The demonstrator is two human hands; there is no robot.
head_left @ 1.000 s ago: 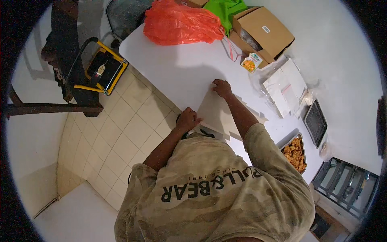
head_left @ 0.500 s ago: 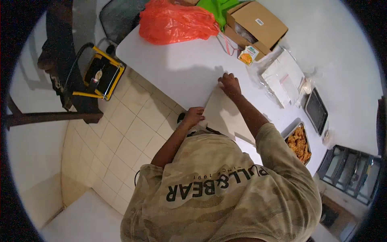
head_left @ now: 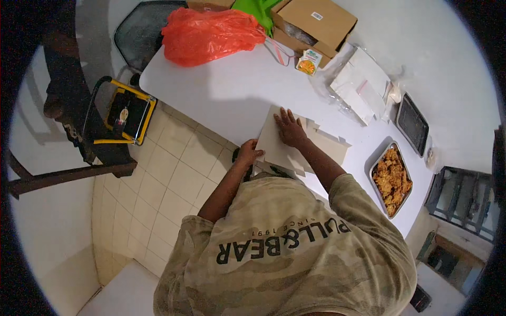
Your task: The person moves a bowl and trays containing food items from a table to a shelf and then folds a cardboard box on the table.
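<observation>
A pale cardboard sheet with notched tabs (head_left: 329, 146), like a flattened box, lies on the white table (head_left: 221, 87) in front of my body. My right hand (head_left: 290, 129) rests palm down on it, fingers stretched and spread. At the sheet's left edge, by the table's near edge, my left hand (head_left: 249, 154) grips the cardboard with its thumb on top; its other fingers are partly hidden. My right forearm covers some of the sheet.
A red plastic bag (head_left: 211, 37) and an open brown carton (head_left: 316, 23) stand at the back. To the right are a tray of fried food (head_left: 391, 181), an empty dark tray (head_left: 412, 125) and white sheets in clear plastic (head_left: 361, 87). A yellow-framed folding step (head_left: 126, 113) stands left.
My right hand has shifted from the far edge of the cardboard onto its face and flattened. More of the sheet and its notched tabs show at right. The view has shifted slightly.
</observation>
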